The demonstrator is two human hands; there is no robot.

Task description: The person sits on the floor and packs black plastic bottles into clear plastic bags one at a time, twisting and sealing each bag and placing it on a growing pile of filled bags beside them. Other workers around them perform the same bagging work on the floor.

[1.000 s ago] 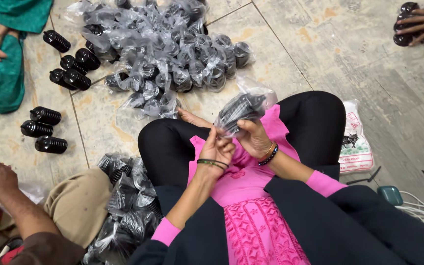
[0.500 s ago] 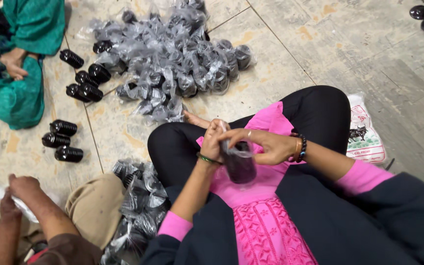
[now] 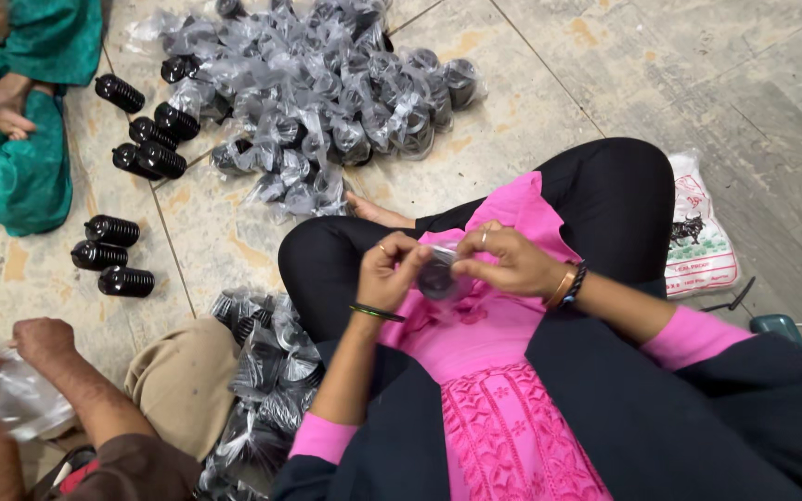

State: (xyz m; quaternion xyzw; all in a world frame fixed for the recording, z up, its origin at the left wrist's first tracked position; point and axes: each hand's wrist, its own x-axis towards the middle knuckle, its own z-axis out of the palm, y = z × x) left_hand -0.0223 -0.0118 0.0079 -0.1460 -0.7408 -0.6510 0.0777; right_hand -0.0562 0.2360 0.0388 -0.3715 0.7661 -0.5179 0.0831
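the floor (image 3: 531, 139) is pale stone tile with a big pile of bagged black parts (image 3: 327, 102) on it. over the pink lap (image 3: 494, 334), the left hand (image 3: 392, 271) and the right hand (image 3: 505, 263) both pinch a small black part in a thin clear bag (image 3: 438, 276), fingers curled tight on it. the bag looks soft, crinkly and slippery, and the part looks light and hard, so holding the part through the bag seems best
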